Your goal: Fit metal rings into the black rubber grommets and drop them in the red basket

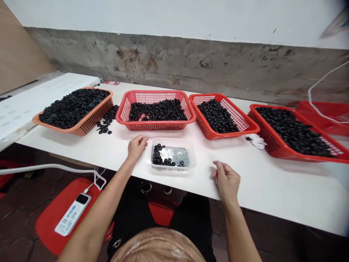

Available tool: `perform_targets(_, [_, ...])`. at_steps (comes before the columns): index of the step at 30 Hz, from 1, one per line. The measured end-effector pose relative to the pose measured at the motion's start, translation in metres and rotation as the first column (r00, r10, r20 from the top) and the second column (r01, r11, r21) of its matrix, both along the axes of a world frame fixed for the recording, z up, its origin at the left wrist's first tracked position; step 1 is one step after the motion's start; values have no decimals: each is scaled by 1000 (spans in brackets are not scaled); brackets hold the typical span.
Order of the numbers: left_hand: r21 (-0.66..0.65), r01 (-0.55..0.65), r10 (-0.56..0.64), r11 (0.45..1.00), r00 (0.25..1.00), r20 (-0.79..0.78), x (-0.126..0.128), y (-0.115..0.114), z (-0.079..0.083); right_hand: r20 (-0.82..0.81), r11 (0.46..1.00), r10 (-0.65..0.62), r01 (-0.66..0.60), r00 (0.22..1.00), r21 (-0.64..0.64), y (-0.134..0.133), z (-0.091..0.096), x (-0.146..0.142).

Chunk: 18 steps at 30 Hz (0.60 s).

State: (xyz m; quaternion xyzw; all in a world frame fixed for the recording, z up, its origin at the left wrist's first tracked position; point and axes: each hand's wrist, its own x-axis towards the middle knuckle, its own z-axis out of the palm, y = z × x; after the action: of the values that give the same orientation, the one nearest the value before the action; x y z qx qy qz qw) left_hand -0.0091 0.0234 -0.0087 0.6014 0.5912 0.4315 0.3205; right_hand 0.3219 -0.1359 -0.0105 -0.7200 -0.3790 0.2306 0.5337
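A clear plastic tub [173, 171] stands on the white table in front of me. Black ring-shaped pieces [157, 156] lie in its left part and along the front. Small silvery metal pieces [178, 155] fill much of its right side. Just left of the tub, my left hand [137, 148] is closed, fingers curled together. My right hand [227, 179] is over the table, right of the tub and apart from it, with fingers bent in and thumb and forefinger close together. Whatever either hand may hold is too small or hidden to make out.
Behind the tub are a red basket of small black rings [155, 126] and another red basket [218, 135]. An orange basket [89, 125] heaped with black pieces stands left, loose black pieces [104, 127] beside it. Far right is another red basket [272, 151]. A power bank [73, 214] lies on a red stool.
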Motion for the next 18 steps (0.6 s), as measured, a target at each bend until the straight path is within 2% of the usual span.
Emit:
perform_targets(9, [10, -3, 3, 1000, 1000, 24, -1, 4, -4, 256, 985, 129, -95, 958, -141, 7, 1, 1])
perform_targets(18, [16, 12, -13, 1000, 999, 34, -1, 3, -1, 332, 978, 150, -90, 931, -191, 10, 5, 0])
